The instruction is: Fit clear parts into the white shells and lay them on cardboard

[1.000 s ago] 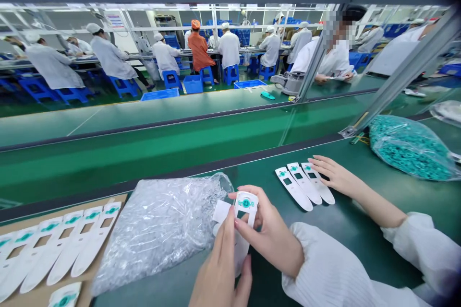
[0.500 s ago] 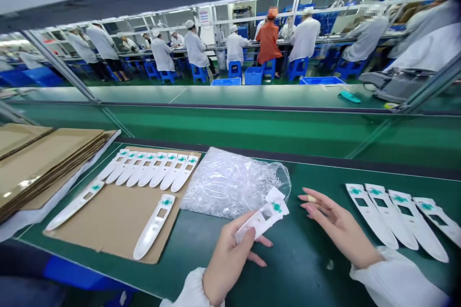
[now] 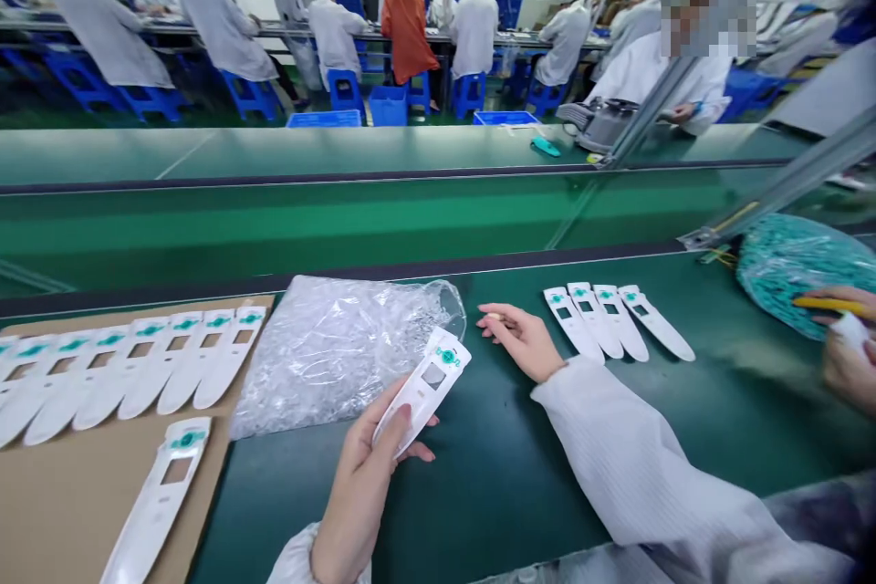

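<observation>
My left hand [image 3: 366, 465] grips a long white plastic shell [image 3: 425, 386] with a teal button and a small window, held tilted above the green table. My right hand [image 3: 521, 339] rests on the table to its right, fingers loosely spread, holding nothing. Just behind the shell lies a clear plastic bag [image 3: 335, 347] of small transparent parts. Several finished white shells [image 3: 616, 321] lie in a row to the right of my right hand.
A cardboard sheet [image 3: 82, 493] at the left carries a row of white shells [image 3: 130, 365], with one more [image 3: 161, 497] lying apart. A bag of teal parts [image 3: 794, 269] sits at far right, with another person's hand [image 3: 845, 351] at it. The green conveyor [image 3: 287, 219] runs behind; workers sit beyond.
The view swung back right. My left hand turned the shell more upright, its window facing me. My right hand stays open on the table. Another person's hand now shows at the right.
</observation>
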A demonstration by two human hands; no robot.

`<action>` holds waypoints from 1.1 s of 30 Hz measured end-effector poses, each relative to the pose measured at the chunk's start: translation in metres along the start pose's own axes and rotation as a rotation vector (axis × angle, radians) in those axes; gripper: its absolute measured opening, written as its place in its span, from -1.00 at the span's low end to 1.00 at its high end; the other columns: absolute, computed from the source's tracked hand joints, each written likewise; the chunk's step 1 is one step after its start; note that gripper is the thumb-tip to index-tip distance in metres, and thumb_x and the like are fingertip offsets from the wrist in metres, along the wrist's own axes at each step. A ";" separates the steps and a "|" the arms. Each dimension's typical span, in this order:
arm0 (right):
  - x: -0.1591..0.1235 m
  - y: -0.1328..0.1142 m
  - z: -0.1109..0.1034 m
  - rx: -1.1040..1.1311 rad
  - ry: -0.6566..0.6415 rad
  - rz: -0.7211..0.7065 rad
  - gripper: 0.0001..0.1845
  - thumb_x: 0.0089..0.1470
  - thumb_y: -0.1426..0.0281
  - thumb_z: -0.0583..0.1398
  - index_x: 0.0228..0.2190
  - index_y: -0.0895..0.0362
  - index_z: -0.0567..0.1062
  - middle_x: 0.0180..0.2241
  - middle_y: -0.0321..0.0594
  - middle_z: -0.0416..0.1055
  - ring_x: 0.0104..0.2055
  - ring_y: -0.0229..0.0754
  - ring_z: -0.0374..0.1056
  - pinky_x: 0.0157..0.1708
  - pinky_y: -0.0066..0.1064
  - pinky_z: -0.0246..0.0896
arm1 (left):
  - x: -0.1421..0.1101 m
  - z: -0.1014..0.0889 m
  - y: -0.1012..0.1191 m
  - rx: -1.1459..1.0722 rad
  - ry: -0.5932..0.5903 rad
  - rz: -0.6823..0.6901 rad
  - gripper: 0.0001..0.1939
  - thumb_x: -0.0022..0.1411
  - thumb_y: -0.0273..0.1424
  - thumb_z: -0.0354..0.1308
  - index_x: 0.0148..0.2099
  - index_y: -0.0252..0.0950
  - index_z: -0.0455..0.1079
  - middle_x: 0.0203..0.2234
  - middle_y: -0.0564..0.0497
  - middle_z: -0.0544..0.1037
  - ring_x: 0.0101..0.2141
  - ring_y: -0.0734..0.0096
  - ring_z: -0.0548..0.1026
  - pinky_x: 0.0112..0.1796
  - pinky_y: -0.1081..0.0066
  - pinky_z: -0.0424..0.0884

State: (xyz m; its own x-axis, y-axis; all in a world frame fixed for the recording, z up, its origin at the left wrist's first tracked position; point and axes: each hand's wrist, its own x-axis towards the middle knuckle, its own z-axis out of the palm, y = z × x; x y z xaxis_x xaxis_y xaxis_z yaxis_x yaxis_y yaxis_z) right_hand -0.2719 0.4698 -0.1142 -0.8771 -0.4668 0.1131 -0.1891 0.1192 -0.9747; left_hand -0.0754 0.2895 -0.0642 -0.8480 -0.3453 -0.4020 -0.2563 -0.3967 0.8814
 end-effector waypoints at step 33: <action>-0.037 -0.075 -0.074 0.407 0.159 0.107 -0.63 0.22 0.10 0.34 -0.24 0.18 0.53 -0.19 -0.12 0.55 -0.44 -0.29 0.40 -0.44 -0.50 0.38 | 0.052 0.132 -0.039 1.212 -0.830 0.849 -0.87 0.31 -0.62 0.16 -0.26 -0.34 0.48 -0.31 -0.02 0.57 -0.29 0.25 0.58 -0.25 0.27 0.58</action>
State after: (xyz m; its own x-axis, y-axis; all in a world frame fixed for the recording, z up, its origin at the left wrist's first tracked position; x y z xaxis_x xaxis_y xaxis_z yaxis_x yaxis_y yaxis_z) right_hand -0.2579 0.5433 -0.0309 -0.9453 -0.3262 0.0042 0.0682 -0.2102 -0.9753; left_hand -0.1704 0.4000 -0.0868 -0.8187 0.5591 0.1306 0.5169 0.6187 0.5917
